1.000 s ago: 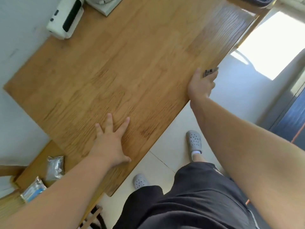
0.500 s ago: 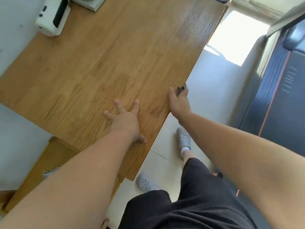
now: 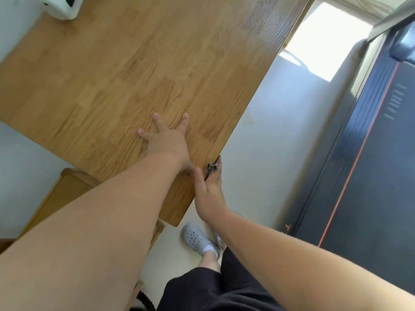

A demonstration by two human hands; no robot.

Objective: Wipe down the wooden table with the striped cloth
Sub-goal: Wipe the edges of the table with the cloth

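A: Left hand [image 3: 167,140]?
B: Flat on wooden table [image 3: 134,63], fingers spread, holding nothing.
A: Right hand [image 3: 208,196]?
B: Pinches striped cloth [image 3: 211,169] against the table's edge, thumb on top. Cloth mostly hidden.

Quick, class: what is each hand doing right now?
Left hand: open, flat on the wooden table.
Right hand: holding the striped cloth at the table's edge.

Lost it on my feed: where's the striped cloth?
On the wooden table, follow the floor-side edge down toward the near corner. The right hand clasps that edge, and the striped cloth is the small grey bunch peeking out of its grip. The left hand, flat on the tabletop beside it, holds nothing.
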